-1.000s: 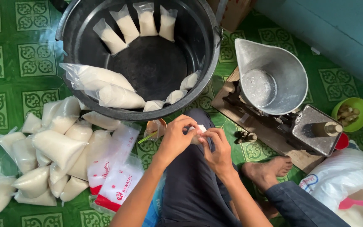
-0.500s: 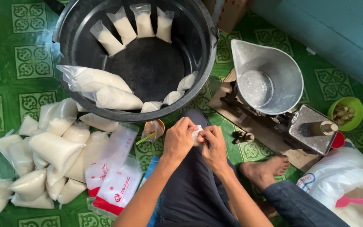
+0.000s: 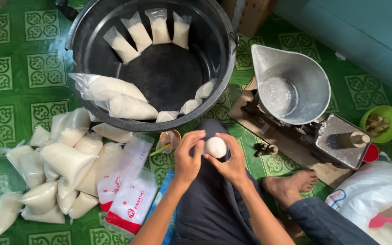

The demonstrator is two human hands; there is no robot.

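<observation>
From the head camera, the floor [image 3: 5, 122] is green with a repeating square pattern, and a blue wall [image 3: 364, 31] runs along the upper right. Both hands meet above the person's dark-trousered knee: the left hand [image 3: 188, 159] and right hand [image 3: 232, 161] each grip a small white bag [image 3: 215, 147], held between them just below the rim of a black tub [image 3: 87, 41]. Filled bags line the tub's inside wall. More bags lie in a pile [image 3: 60, 168] on the floor at left. A metal scale [image 3: 296, 104] stands at right on a board, beside a green bowl [image 3: 379, 123].
</observation>
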